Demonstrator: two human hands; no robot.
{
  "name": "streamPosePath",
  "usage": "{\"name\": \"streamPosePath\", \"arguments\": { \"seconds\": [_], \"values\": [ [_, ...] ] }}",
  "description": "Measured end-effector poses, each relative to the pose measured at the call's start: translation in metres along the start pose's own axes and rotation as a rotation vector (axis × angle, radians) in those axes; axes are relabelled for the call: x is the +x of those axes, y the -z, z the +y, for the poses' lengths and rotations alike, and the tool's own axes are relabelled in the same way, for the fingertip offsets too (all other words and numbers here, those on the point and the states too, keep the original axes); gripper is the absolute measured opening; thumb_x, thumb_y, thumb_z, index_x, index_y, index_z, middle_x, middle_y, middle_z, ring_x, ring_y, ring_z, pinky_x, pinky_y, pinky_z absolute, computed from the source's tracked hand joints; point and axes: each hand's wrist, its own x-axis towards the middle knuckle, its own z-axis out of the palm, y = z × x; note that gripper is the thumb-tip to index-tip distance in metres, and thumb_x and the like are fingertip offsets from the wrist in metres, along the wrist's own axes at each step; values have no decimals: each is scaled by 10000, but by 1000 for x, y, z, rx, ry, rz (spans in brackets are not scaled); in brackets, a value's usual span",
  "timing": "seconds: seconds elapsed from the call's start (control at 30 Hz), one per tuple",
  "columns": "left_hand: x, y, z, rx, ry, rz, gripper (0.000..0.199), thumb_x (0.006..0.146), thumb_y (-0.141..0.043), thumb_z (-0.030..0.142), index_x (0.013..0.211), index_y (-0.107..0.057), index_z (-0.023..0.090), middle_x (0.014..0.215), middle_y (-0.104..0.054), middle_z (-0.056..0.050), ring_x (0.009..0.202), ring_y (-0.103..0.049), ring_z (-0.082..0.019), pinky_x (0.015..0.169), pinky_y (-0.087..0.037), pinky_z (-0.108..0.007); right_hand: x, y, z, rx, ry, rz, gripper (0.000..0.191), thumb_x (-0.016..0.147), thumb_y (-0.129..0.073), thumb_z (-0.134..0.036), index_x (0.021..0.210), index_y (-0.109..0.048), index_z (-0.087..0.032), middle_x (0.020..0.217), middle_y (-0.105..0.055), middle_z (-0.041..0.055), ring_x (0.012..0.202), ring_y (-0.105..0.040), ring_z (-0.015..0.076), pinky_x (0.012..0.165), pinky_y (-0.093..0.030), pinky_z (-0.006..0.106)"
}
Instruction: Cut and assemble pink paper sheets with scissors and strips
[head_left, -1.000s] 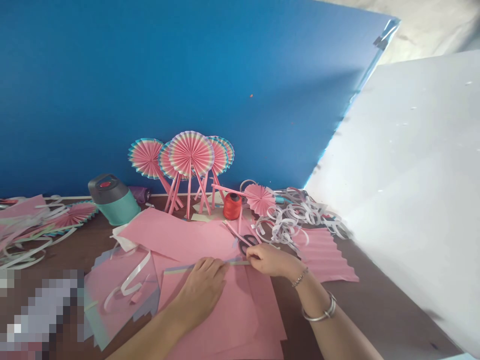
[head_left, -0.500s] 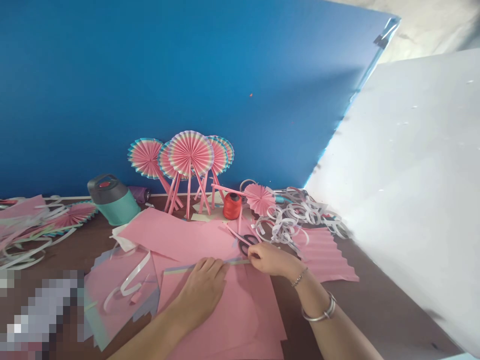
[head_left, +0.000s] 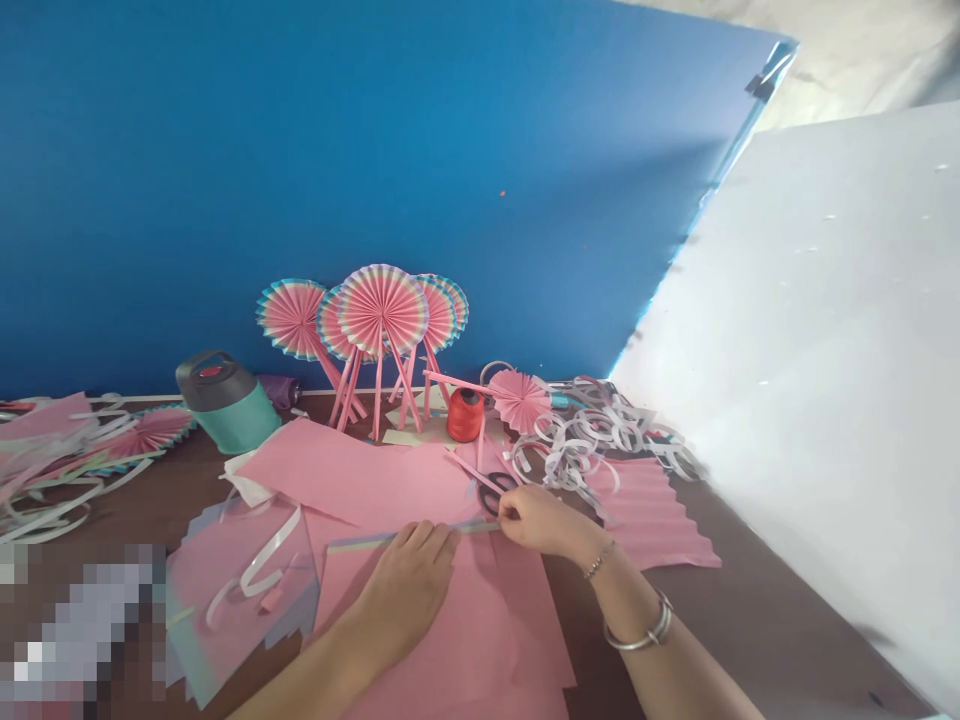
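Note:
Pink paper sheets (head_left: 450,640) lie in front of me, with a blue, purple and yellow striped strip (head_left: 360,541) along the far edge of the upper one. My left hand (head_left: 414,580) lies on this sheet, palm down, fingertips on the striped edge. At the strip's right end, my right hand (head_left: 536,518) is closed in a pinch at the striped edge. Black-handled scissors (head_left: 491,492) lie just beyond the right hand, partly hidden. Farther sheets of pink paper (head_left: 360,470) overlap behind the strip.
Pink paper fans (head_left: 382,308) on stick legs stand against the blue wall. Near them are a teal jar (head_left: 232,405), a red thread spool (head_left: 465,416) and curled white strips (head_left: 577,445). Pleated pink paper (head_left: 652,512) lies at right, layered sheets (head_left: 240,590) at left.
The view has shifted very slightly. Both hands keep nearly the same places on the striped edge.

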Motion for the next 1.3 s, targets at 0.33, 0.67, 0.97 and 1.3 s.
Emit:
{"name": "streamPosePath", "arguments": {
  "seconds": [0.33, 0.67, 0.97, 1.3],
  "values": [
    [-1, -7, 0, 18, 16, -22, 360, 848, -346, 52, 1155, -516, 131, 1005, -596, -101, 866, -519, -239, 783, -429, -386, -3, 4, -7, -36, -54, 22, 178, 749, -501, -161, 591, -581, -177, 633, -579, 16, 629, -501, 128, 547, -257, 242],
    [0, -10, 2, 38, 26, -35, 451, 799, -342, 4, 1215, -472, 121, 1043, -595, -111, 906, -529, -253, 793, -439, -390, -3, 5, -18, -209, -101, 19, 134, 717, -543, -175, 635, -647, -191, 709, -633, 67, 703, -570, 191, 549, -253, 267],
    [1, -7, 4, 79, 28, -69, 484, 756, -353, -29, 1198, -490, 112, 1038, -596, -111, 887, -524, -253, 773, -440, -385, -8, 9, -21, -262, -124, 175, 212, 809, -545, -337, 681, -609, -180, 735, -616, 76, 738, -570, 210, 620, -304, 290],
    [1, -4, 4, 71, 45, -97, 412, 750, -408, -3, 1118, -544, 120, 977, -588, -100, 860, -520, -247, 762, -426, -383, -23, 3, -42, -307, 260, -4, 164, 742, -471, -137, 753, -632, -169, 809, -644, 66, 813, -559, 182, 730, -316, 307]
  ]
}}
